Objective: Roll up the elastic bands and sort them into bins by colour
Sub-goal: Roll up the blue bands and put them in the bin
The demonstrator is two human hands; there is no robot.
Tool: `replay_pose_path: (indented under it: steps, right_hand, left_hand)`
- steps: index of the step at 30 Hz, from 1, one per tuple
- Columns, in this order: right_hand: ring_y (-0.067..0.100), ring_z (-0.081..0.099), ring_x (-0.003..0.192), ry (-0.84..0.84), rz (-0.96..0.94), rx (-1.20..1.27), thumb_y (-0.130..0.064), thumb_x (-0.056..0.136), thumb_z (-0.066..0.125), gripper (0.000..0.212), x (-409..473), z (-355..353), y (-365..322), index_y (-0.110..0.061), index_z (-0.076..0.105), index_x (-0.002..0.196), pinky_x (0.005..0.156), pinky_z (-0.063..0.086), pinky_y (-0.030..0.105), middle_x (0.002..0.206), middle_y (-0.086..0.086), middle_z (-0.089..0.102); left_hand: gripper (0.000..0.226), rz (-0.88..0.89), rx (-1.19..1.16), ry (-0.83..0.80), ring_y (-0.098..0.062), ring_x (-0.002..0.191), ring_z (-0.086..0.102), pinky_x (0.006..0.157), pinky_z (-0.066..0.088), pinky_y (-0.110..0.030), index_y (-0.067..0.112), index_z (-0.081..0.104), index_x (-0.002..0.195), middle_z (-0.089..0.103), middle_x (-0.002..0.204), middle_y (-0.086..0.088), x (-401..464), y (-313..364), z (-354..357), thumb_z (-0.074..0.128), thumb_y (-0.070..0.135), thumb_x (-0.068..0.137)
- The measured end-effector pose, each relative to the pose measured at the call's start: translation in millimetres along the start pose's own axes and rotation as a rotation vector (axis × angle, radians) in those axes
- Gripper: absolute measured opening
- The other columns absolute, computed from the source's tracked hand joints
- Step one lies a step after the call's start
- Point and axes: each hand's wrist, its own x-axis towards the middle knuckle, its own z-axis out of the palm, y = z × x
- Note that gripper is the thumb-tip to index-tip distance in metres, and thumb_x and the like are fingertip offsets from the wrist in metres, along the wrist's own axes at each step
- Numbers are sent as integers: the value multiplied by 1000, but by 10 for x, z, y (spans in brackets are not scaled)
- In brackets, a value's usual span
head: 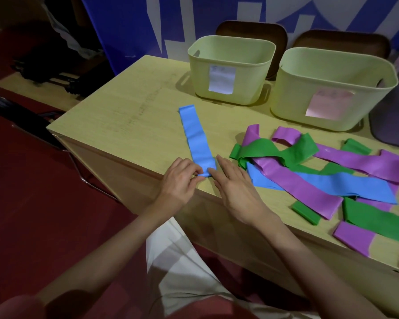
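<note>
Head view puts the blue band (197, 140) flat on the counter (129, 116), stretched away from me toward the left bin (230, 67), its near end at the counter's front edge. My left hand (180, 180) has its fingers (197, 177) curled, pinching that near end where a first fold seems to be starting. My right hand (234, 180) lies with straight fingers, its forefinger touching the same end from the other side.

To roll this well, I judge the first turn matters most: I'd keep both edges square so the roll doesn't cone, press evenly with both hands, and roll away from me along the band's length, keeping tension so the coil stays tight.

Remaining purple, green and blue bands lie in a loose pile (309, 176) to the right, in front of the right bin (332, 88).
</note>
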Motion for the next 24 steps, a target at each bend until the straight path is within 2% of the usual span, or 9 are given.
replay_pose_path:
  steps: [3,6,10,13,15,18,20,22,24]
  right_hand:
    - [38,47,125,75,13,102,-11,90,62,26,84,19,-13,-6,63,115,97,42,47,137,21,47]
    - [34,55,109,135,40,226,-9,84,68,17,141,-19,-29,-3,69,100,89,46,43,121,17,54]
    - [20,56,91,210,-4,412,-10,88,66,11,82,-194,-28,-5,70,96,77,48,34,101,7,55]
    - [13,56,82,284,-5,550,-13,89,64,14,-31,-430,-65,-7,71,99,74,44,20,91,4,59]
    - [8,56,80,366,16,647,-12,87,65,17,-106,-602,-113,-8,71,102,75,41,15,87,3,61]
    - [7,54,74,458,96,862,-10,83,67,16,-172,-854,-193,-16,65,97,74,43,18,80,-1,60]
    - [8,52,73,503,124,971,-10,82,66,14,-208,-1030,-242,-21,62,89,72,44,19,77,0,59]
    - [8,53,74,544,112,1023,-8,83,63,13,-259,-1183,-274,-21,62,86,71,44,19,78,-7,61]
    - [6,56,77,579,92,1039,-7,86,60,11,-304,-1312,-294,-18,62,88,73,45,19,80,-11,63]
  left_hand:
    - [33,-18,6,-23,-28,75,54,67,36,-26,5,66,84,62,78,-6,64,19,-3,46,30,89]
    - [24,-85,-29,-65,-28,76,54,68,38,-31,6,67,84,64,78,-5,113,64,-71,54,25,90]
    - [7,-123,-217,-111,-5,67,47,65,37,-28,11,69,81,61,74,2,149,228,-309,65,9,86]
    - [17,-229,-422,-172,-9,58,45,57,36,-31,26,66,72,61,70,-21,230,405,-542,68,13,84]
    - [19,-245,-531,-186,-16,61,46,56,37,-26,29,65,74,61,72,-26,304,590,-698,68,12,83]
    - [21,-243,-749,-176,-15,67,52,63,41,-16,20,63,89,65,68,-4,414,852,-886,66,-1,84]
    - [15,-230,-851,-188,-7,65,55,63,41,-14,12,63,94,66,68,5,486,995,-972,65,0,85]
    - [6,-245,-952,-212,-5,61,52,59,38,-14,9,64,88,63,66,7,532,1126,-1022,67,4,85]
    - [7,-269,-1083,-247,-12,66,48,60,38,-18,7,65,85,60,71,-2,574,1255,-1054,70,10,82]
